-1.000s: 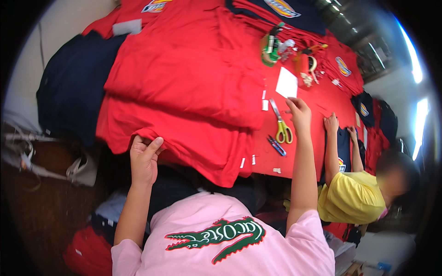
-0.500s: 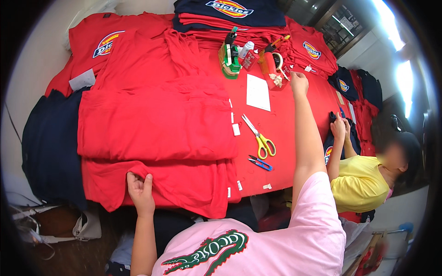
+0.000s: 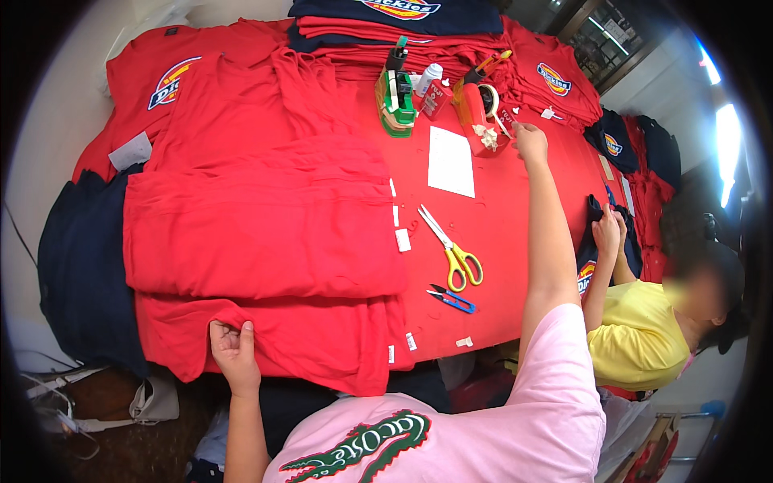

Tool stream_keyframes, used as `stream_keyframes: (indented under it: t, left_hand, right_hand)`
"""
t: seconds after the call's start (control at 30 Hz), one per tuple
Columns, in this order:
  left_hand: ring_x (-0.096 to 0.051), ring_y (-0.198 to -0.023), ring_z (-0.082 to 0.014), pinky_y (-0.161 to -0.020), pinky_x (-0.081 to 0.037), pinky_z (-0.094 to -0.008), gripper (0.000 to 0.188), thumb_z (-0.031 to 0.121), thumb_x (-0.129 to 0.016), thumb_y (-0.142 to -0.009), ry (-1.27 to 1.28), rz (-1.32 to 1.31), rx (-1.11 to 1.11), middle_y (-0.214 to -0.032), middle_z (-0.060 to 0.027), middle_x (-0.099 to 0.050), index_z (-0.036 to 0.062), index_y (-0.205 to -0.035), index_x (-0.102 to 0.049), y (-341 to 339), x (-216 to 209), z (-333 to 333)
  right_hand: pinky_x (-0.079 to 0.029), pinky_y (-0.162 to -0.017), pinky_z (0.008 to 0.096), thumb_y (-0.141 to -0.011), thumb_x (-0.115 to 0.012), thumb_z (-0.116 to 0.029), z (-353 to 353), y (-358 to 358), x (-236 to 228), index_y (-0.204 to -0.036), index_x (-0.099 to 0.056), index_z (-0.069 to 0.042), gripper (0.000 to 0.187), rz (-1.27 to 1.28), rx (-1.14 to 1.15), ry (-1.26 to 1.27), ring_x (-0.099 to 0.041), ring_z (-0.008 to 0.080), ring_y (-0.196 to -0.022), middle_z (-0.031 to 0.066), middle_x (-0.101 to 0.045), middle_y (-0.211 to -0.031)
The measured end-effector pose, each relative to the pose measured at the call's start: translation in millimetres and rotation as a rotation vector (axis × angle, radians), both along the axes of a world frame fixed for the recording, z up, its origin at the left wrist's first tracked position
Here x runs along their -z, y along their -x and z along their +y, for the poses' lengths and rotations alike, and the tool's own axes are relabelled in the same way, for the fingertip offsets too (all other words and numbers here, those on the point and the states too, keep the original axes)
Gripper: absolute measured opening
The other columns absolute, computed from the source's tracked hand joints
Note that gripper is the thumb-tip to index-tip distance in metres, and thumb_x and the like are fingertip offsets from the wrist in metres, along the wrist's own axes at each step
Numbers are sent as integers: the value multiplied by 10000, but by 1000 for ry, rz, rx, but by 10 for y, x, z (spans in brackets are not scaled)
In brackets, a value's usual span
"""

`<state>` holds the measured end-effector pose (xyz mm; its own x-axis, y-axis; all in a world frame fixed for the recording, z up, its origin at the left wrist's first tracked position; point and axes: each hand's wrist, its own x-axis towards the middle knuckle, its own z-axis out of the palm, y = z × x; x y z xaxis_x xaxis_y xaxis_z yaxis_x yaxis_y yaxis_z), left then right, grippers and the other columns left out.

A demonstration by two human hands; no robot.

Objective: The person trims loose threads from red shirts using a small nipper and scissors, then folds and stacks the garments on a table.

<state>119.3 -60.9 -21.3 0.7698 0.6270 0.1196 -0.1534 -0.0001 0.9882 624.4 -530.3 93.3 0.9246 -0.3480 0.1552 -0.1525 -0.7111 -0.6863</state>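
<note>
My left hand [image 3: 235, 357] grips the near edge of a red garment [image 3: 314, 334], thumb on top, at the front of a layered stack. My right arm reaches far across the table. There my right hand [image 3: 531, 143] is closed in a pinch beside a red tape dispenser [image 3: 473, 105], where a pale tape strip [image 3: 502, 123] runs from the roll to my fingertips. Yellow-handled scissors [image 3: 452, 251] and blue thread snips [image 3: 452, 301] lie between my arms. Behind them is a white paper sheet [image 3: 451, 162].
Red folded garments [image 3: 266, 217] cover the left side, with dark blue cloth [image 3: 84, 266] hanging beside them. A green tape dispenser [image 3: 396, 105] and a white bottle [image 3: 428, 79] stand at the back. On the right, a co-worker in a yellow shirt [image 3: 636, 326] handles a dark garment [image 3: 600, 241].
The view has shifted slightly, so the table's things sit a little differently in it. Both my hands keep nearly the same places, the left on the red garment, the right by the tape dispenser.
</note>
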Motion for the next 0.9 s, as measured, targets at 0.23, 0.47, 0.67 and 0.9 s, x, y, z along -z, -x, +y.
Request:
stream_keyframes:
  t: [0.23,0.47,0.67,0.9]
  left_hand:
    - [-513,-862,-49,-808,-427,-197,182,-92,-628,-981,5,-12,7,-998,2,-575,39,-1073,-543,-76,-37,-68]
    - [-525,-870,-51,-819,-432,-206,171,-93,-625,-984,-17,7,16,-994,-1,-583,35,-1065,-545,-21,13,-20]
    - [-527,-868,-48,-812,-430,-201,170,-89,-627,-988,-2,-3,13,-990,-1,-582,32,-1075,-545,-68,-7,-61]
    - [-522,-871,-48,-806,-429,-203,165,-85,-622,-994,-53,-3,2,-993,-8,-583,30,-1082,-543,-44,-23,-43]
  right_hand:
    - [-549,-742,428,-949,-733,-351,-242,194,29,-1160,-708,-58,361,170,29,-529,-704,195,-798,53,-735,-1003]
    - [-577,-880,503,-992,-697,-251,-42,232,78,-1179,-699,-49,276,203,0,-792,-726,206,-876,49,-736,-998]
    - [-590,-838,349,-1017,-677,-147,-217,-33,593,-1094,-726,26,195,-198,-113,-481,-734,192,-891,84,-753,-978]
    - [-570,-720,301,-985,-704,-142,1,147,683,-969,-741,68,215,-393,-25,-241,-726,152,-766,108,-774,-862]
